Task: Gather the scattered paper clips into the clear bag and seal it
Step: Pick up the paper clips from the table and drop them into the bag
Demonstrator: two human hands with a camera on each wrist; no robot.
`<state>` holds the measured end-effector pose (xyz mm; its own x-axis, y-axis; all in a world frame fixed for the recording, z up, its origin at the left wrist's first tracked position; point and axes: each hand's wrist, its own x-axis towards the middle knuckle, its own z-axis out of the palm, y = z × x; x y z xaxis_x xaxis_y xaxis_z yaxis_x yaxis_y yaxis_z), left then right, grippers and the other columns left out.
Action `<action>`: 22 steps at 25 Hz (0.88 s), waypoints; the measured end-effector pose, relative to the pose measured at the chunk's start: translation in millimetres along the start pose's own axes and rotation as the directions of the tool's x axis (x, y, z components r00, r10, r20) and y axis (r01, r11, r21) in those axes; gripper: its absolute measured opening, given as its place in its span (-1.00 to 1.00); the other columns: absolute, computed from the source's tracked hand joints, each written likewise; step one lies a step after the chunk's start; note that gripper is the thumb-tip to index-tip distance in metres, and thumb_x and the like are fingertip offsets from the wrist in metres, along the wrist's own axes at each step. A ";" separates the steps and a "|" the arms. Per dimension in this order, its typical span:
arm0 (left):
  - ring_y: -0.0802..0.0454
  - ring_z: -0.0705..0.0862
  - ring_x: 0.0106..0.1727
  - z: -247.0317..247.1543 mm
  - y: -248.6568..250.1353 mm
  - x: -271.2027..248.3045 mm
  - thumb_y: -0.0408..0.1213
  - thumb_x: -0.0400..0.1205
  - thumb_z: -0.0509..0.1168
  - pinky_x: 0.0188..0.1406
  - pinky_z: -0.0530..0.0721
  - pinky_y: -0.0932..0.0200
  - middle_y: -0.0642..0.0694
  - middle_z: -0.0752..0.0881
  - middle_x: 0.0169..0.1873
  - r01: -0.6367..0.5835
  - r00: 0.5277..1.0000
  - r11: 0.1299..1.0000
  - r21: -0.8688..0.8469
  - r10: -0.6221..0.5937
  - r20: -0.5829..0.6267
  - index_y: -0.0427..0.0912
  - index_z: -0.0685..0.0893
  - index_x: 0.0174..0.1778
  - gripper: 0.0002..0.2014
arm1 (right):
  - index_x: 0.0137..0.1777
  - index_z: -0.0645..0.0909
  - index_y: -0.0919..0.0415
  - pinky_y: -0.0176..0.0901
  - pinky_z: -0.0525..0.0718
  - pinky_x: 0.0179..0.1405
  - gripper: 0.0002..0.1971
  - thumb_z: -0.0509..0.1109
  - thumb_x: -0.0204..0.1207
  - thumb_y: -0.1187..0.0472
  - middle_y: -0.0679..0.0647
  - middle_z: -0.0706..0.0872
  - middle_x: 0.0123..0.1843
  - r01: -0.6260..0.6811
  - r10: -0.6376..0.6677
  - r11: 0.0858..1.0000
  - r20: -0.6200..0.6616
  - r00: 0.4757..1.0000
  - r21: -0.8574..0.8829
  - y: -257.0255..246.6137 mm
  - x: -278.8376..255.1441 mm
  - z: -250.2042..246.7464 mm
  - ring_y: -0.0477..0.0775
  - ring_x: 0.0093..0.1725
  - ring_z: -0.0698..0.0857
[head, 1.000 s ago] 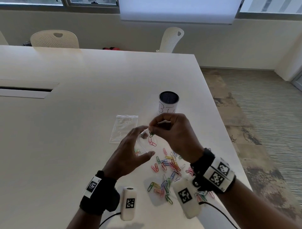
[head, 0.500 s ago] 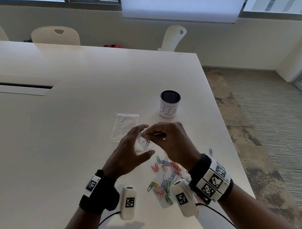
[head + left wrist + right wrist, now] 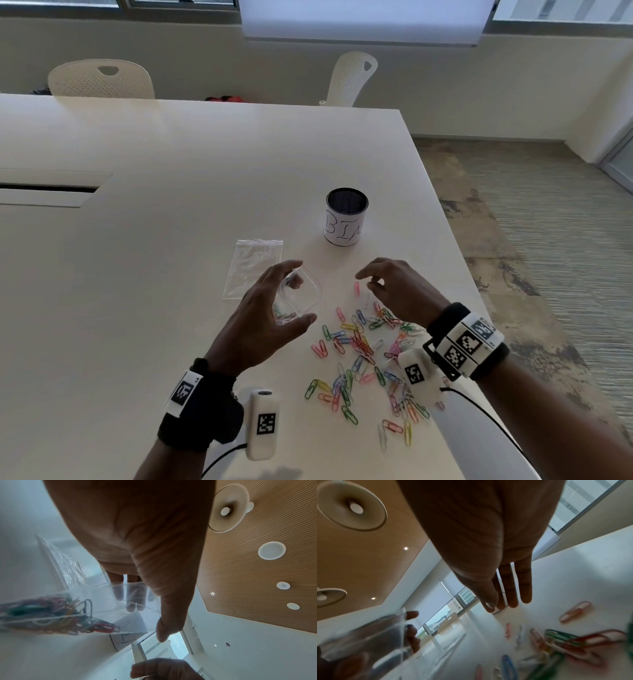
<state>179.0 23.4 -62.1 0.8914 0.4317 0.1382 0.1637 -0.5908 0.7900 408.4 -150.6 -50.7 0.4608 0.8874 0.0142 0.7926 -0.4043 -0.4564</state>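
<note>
So the left hand has the clear bag pinched between thumb and fingers, mouth propped open and tipped toward the pile, and from the wrist view you can see a decent clump of coloured clips already sitting in the bottom of it. The right hand is hovering just above the table with fingers loosely apart and nothing in them as far as I can tell, right over a pink clip at the far edge of the mess. Most of the paper clips are still spread out on the table between the two wrists, so I'd say this is maybe a third done at best. These things are light, thin and slick on a smooth tabletop, so pinching one flat is fiddly; easier to drag a few to a bunch and nip them by the rounded end. The bag is floppy film, so hold it near the rim or the mouth collapses, and the weight of clips will pull it sideways. There's also a spare empty bag lying flat behind it, and a mesh cup marked BIN further back, well clear of everything
</note>
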 end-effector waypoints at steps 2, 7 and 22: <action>0.11 0.61 0.53 1.1 -0.5 -0.1 -0.01 0.56 0.63 0.36 0.57 0.26 0.09 0.68 0.39 0.000 1.000 1.000 0.002 0.000 0.007 0.14 0.35 0.73 -0.15 | 0.48 0.70 0.14 -0.14 0.67 0.43 -0.62 0.30 0.74 0.39 0.03 0.70 0.48 0.013 -0.010 0.998 0.062 0.998 -0.055 5.3 -0.4 6.8 0.02 0.38 0.70; 0.11 0.61 0.53 2.3 -0.7 0.9 -0.01 0.56 0.63 0.31 0.54 0.35 0.09 0.67 0.39 -0.003 1.000 1.000 0.008 0.003 0.014 0.12 0.35 0.73 -0.15 | 0.50 0.66 0.11 -0.23 0.60 0.38 -0.59 0.18 0.77 0.39 -0.03 0.62 0.47 0.053 -0.024 0.990 0.216 0.976 -0.131 5.5 -12.8 10.8 -0.01 0.38 0.60; 0.12 0.61 0.55 2.4 -0.8 2.1 -0.02 0.56 0.63 0.30 0.47 0.47 0.08 0.68 0.39 -0.009 1.000 1.000 0.024 0.009 0.003 0.11 0.36 0.73 -0.15 | 0.52 0.56 -0.06 -0.03 0.72 0.36 -0.34 0.64 0.44 -0.16 0.00 0.55 0.38 -0.022 0.059 0.992 0.296 0.953 -0.126 -27.5 -46.4 11.2 0.02 0.29 0.65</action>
<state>181.8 23.2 -63.9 0.8940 0.4245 0.1431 0.1661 -0.6107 0.7743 360.8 -178.1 -48.8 0.3679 0.8878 -0.2764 0.8264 -0.4484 -0.3406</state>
